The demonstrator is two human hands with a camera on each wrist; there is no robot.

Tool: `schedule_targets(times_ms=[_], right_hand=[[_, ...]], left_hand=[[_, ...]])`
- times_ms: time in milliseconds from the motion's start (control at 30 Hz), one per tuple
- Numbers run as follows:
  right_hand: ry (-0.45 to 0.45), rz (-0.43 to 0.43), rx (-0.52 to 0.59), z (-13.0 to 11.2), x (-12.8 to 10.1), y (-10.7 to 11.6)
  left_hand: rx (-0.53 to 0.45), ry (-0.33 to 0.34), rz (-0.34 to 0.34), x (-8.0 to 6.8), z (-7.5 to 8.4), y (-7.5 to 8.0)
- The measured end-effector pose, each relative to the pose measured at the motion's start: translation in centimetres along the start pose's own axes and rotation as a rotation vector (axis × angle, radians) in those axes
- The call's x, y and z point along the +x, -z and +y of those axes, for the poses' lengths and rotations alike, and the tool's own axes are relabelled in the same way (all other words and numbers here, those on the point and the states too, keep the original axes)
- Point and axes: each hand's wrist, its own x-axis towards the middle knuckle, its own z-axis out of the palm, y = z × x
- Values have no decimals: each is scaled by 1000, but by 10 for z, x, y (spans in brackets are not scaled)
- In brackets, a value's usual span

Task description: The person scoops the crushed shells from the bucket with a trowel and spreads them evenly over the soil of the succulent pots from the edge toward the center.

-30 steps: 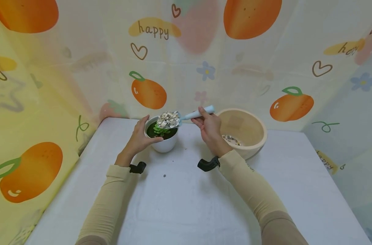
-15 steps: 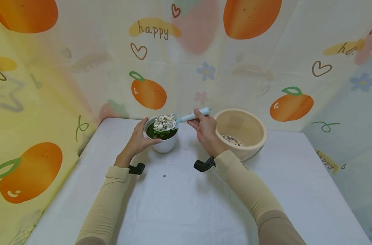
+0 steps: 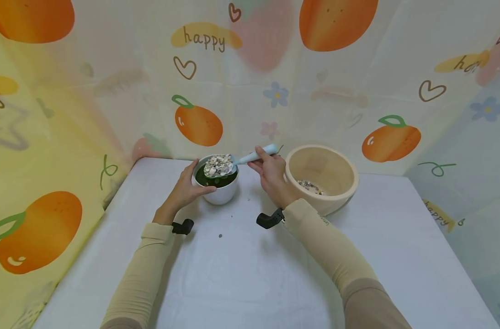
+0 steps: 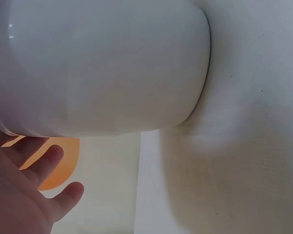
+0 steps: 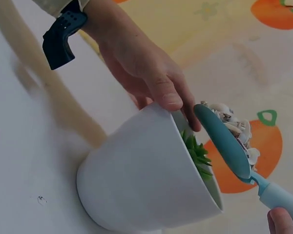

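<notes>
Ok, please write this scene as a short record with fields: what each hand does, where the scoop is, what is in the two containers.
left hand: left hand holds the side of the white pot
right hand: right hand grips the handle of the blue scoop
scoop: over the pot's mouth, loaded with pebbles
pot: stands on the white table, holds a green plant
wooden bowl: wooden bowl right of the pot, a few pebbles inside

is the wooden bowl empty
No, the wooden bowl has a small patch of pebbles lying at its bottom in the head view.
</notes>
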Motion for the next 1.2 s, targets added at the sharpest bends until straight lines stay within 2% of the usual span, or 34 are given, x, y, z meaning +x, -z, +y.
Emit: schedule_targets(times_ms=[567, 1200], right_hand=[[13, 28, -33, 10, 6, -8], [123, -7, -251, 18, 0, -24]], left_hand=[[-54, 33, 6, 2, -3, -2], [-77, 23, 17, 1, -5, -3]])
